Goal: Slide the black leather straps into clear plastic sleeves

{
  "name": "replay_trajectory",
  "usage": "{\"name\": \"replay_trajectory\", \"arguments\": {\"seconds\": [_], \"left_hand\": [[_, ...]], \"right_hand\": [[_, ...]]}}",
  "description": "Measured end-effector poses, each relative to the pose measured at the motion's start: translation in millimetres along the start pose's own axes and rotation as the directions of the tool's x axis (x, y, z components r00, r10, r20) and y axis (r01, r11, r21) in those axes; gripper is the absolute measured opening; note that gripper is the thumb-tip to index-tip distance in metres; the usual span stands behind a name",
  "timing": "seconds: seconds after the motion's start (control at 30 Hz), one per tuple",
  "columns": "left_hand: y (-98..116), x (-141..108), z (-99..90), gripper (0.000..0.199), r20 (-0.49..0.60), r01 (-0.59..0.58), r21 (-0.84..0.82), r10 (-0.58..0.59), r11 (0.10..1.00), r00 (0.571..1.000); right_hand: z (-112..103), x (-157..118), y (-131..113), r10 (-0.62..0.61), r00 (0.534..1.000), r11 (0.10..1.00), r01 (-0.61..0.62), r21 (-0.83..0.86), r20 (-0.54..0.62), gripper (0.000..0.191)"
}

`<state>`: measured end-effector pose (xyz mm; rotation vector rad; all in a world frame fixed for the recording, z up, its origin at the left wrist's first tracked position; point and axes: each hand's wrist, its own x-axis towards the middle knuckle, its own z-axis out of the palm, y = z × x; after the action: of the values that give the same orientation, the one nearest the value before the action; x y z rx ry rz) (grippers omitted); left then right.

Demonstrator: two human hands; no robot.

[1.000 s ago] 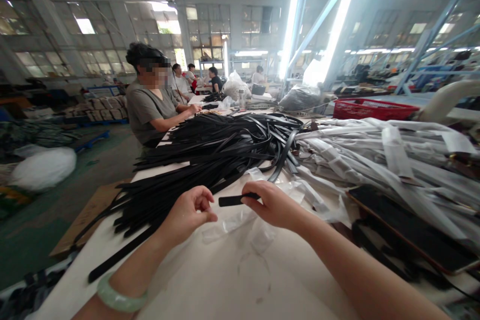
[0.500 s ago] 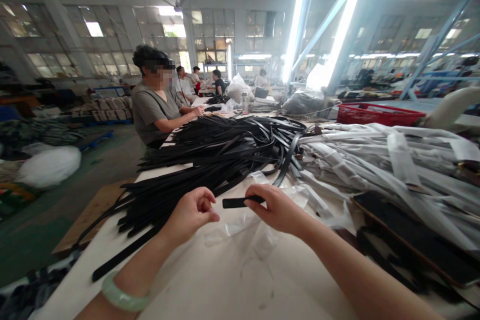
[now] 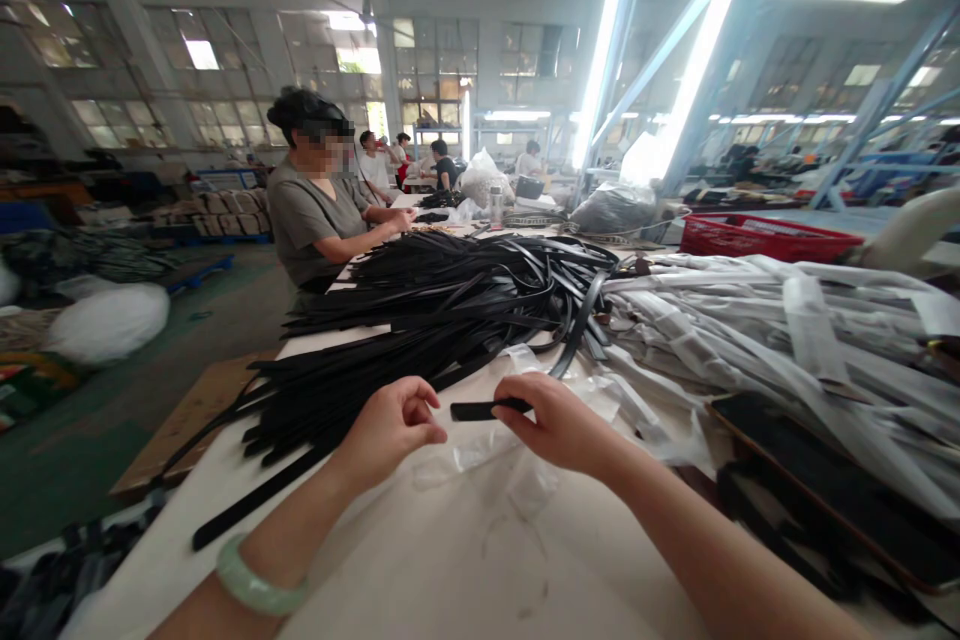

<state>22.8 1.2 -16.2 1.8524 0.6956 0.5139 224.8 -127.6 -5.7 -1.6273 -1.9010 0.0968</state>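
Observation:
My right hand (image 3: 551,417) pinches a black strap (image 3: 472,411) between thumb and fingers. Its flat end sticks out to the left, and the rest is hidden behind the hand. Just left of that end is my left hand (image 3: 397,430), its fingers loosely curled, a gap between thumb and forefinger and nothing visible in them. Beyond both hands spreads a large heap of black straps (image 3: 420,300) on the white table (image 3: 450,560). Beneath the hands lie crumpled clear plastic wrappers (image 3: 480,450).
White-wrapped straps (image 3: 720,320) are piled at the right, beside a dark flat board (image 3: 825,470). A red basket (image 3: 765,237) stands behind them. At the table's left side a co-worker in a grey shirt (image 3: 307,220) handles something small. A cardboard sheet (image 3: 187,420) lies left of the table.
The view has shifted slightly, so everything sits a little further right. The visible strap end has turned slightly in my right hand. My left hand stays apart from it.

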Motion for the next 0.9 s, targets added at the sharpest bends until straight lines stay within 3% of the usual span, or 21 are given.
{"name": "replay_trajectory", "arguments": {"seconds": [0.23, 0.5, 0.73, 0.9], "left_hand": [[7.5, -4.1, 6.0, 0.022, 0.015, 0.034, -0.013, -0.034, 0.999, 0.999], [11.9, -6.9, 12.9, 0.025, 0.057, 0.060, -0.038, -0.058, 0.997, 0.997], [11.8, -10.6, 18.9, 0.023, 0.107, 0.014, 0.091, -0.023, 0.996, 0.994], [16.1, -9.4, 4.8, 0.014, 0.040, -0.060, 0.329, 0.050, 0.942, 0.998]], "right_hand": [[-3.2, 1.9, 2.6, -0.057, 0.998, 0.997, 0.055, 0.052, 0.033, 0.017], [3.2, 0.9, 1.5, -0.105, 0.992, 0.994, 0.105, 0.000, 0.073, 0.019], [20.4, -1.8, -13.7, -0.142, 0.982, 0.985, 0.153, -0.081, 0.127, 0.021], [7.1, 2.7, 8.4, -0.030, 0.977, 0.975, 0.075, -0.211, 0.209, 0.026]]}}
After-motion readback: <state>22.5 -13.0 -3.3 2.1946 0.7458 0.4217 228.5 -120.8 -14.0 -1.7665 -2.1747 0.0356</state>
